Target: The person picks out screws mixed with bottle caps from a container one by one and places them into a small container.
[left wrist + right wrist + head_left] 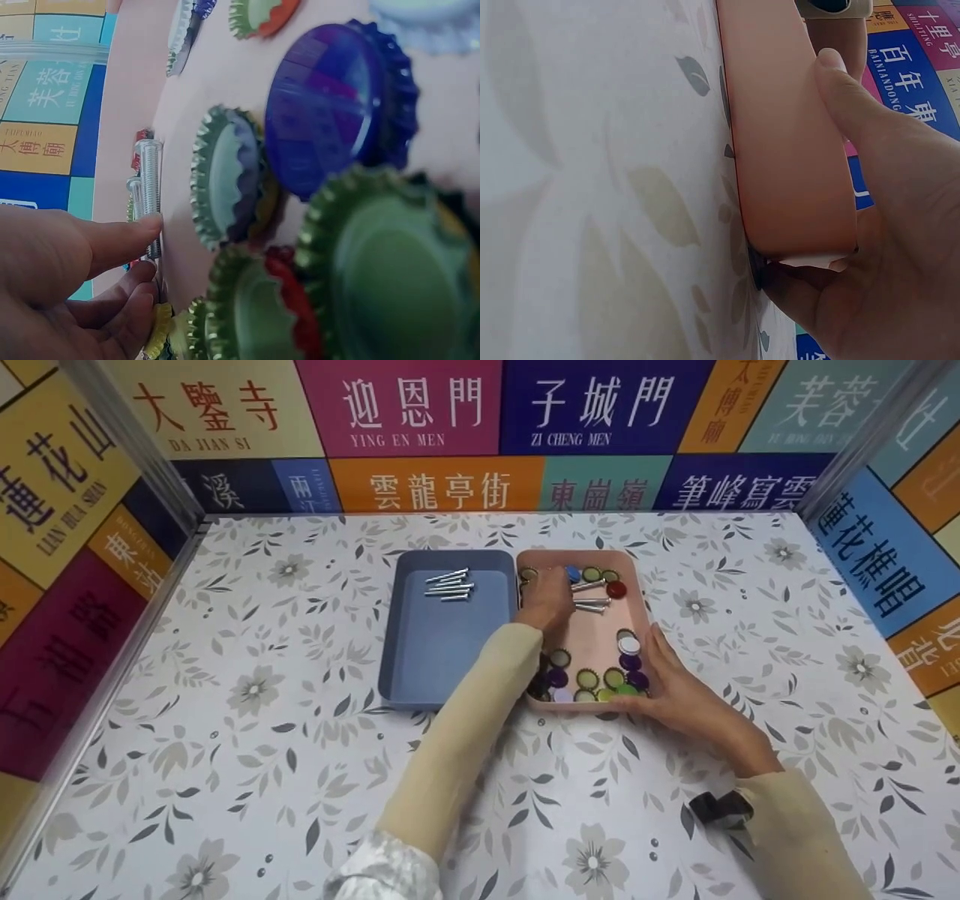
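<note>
A pink tray (592, 641) holds loose bottle caps (587, 678) of several colours and a few silver screws (591, 605). My left hand (550, 598) reaches into its upper left part. In the left wrist view, thumb and fingers pinch the end of a threaded screw (152, 176); how many screws are between them is partly hidden. My right hand (900, 202) holds the tray's near right corner, spread along its outer walls. Beside the pink tray, on the left, stands a blue tray (450, 652) with several screws (448, 587) lying near its far end.
The trays stand side by side on a table (300, 780) with a floral cover. Printed panels (420, 412) border the back and both sides. A small black object (721, 810) sits at my right wrist. Caps cluster at the tray's near end.
</note>
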Available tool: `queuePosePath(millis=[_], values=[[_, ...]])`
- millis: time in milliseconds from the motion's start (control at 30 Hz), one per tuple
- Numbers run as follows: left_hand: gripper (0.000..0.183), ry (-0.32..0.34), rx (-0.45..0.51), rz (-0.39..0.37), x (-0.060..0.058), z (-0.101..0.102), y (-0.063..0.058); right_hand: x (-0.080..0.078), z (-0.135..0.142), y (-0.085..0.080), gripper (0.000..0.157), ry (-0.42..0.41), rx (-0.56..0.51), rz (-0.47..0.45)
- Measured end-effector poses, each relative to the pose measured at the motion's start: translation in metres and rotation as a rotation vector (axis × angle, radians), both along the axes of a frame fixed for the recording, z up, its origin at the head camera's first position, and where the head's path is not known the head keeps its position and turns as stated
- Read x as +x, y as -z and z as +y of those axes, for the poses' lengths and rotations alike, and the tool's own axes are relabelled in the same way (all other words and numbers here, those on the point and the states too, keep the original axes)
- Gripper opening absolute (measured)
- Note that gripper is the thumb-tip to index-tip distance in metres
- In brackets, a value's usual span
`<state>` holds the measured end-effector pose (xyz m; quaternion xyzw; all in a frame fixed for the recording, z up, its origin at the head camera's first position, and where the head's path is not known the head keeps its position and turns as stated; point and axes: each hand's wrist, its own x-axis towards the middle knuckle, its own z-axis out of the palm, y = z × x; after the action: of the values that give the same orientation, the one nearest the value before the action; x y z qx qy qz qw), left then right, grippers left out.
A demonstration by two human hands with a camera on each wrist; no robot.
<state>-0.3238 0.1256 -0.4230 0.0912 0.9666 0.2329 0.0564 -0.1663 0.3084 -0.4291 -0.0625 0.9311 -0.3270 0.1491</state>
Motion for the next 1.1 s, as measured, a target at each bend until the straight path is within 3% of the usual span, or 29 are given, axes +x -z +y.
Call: queuePosePath(millis=[267, 633, 1100], values=[[0.021, 0.001, -0.031, 0.017, -0.0018, 0.0019, 0.0043, -0.0006, -0.0006, 0.0021, 0.126, -0.009, -0.006, 0.007], [0.028, 0.077, -0.102, 0.074, -0.0035, 0.0007, 0.0043, 0.0005, -0.0008, -0.0001, 0.123, -0.018, 0.021, 0.012], [0.025, 0.091, -0.062, 0.067, -0.0002, 0.0015, -0.0012, -0.0012, -0.0003, -0.0011, 0.124, -0.033, 0.031, 0.032]])
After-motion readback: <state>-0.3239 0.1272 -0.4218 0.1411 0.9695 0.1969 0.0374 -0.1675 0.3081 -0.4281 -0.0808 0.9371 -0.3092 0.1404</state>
